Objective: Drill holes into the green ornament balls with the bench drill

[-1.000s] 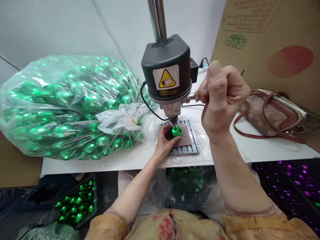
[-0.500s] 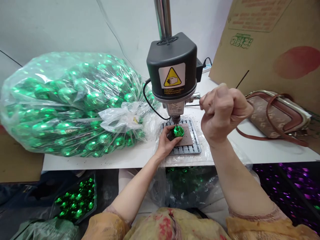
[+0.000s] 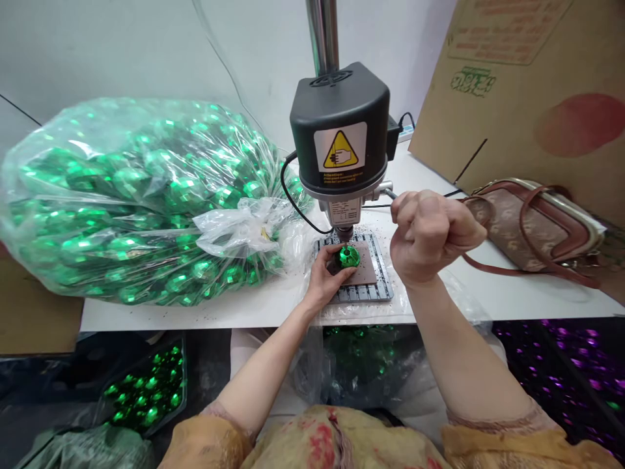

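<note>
My left hand (image 3: 326, 277) grips a shiny green faceted ball (image 3: 349, 256) between thumb and fingers, on a brown board (image 3: 368, 275) over the slotted metal base (image 3: 385, 290). A dark hole shows in the top of the ball. Right above it is the chuck (image 3: 344, 233) of a small black drill press (image 3: 342, 137) bearing a yellow warning label. My right hand (image 3: 430, 231) is closed in a fist around the press's feed lever (image 3: 389, 191), most of which the fingers hide.
A large clear bag (image 3: 131, 202) of green balls lies left on the white table (image 3: 195, 317). To the right are a brown handbag (image 3: 551, 225) and a cardboard box (image 3: 512, 117). Below the table edge sit a tray of green balls (image 3: 146, 391) and purple shiny pieces (image 3: 571, 365).
My right fist has moved down a little with the lever. The left hand keeps the ball in the same spot under the chuck.
</note>
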Demonstrator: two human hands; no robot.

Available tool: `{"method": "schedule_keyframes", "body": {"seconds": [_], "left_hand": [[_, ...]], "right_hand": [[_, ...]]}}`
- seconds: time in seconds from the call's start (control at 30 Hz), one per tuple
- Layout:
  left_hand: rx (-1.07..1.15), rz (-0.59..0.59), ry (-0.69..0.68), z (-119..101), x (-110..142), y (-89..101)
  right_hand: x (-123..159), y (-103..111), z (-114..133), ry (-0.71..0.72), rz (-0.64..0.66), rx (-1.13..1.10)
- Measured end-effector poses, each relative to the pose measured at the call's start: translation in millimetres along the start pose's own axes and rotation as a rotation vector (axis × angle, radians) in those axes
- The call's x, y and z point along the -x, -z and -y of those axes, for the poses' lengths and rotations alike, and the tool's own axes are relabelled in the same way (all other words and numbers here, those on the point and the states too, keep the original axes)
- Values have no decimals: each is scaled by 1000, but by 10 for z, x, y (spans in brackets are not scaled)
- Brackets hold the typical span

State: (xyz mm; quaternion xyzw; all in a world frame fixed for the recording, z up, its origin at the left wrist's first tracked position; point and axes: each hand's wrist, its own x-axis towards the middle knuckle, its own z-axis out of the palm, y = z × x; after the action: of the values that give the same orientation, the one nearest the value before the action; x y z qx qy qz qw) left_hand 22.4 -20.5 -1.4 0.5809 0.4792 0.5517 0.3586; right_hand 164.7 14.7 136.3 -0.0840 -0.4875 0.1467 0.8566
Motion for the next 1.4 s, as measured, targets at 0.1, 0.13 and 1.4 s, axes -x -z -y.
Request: {"method": "schedule_keyframes", "body": {"seconds": [0.1,0.13,1.4], "left_hand": [[-2,-7,-3,-10,1,-6],[2,-10,-2,-12,1,-8],[-559,-140,-89,-57,-367,720]], "right_hand": [[12,-2,-11,19,-10,-10],[13,-2,-16,29,-12,-12],[-489,-254,40,-226,-5,68]]}}
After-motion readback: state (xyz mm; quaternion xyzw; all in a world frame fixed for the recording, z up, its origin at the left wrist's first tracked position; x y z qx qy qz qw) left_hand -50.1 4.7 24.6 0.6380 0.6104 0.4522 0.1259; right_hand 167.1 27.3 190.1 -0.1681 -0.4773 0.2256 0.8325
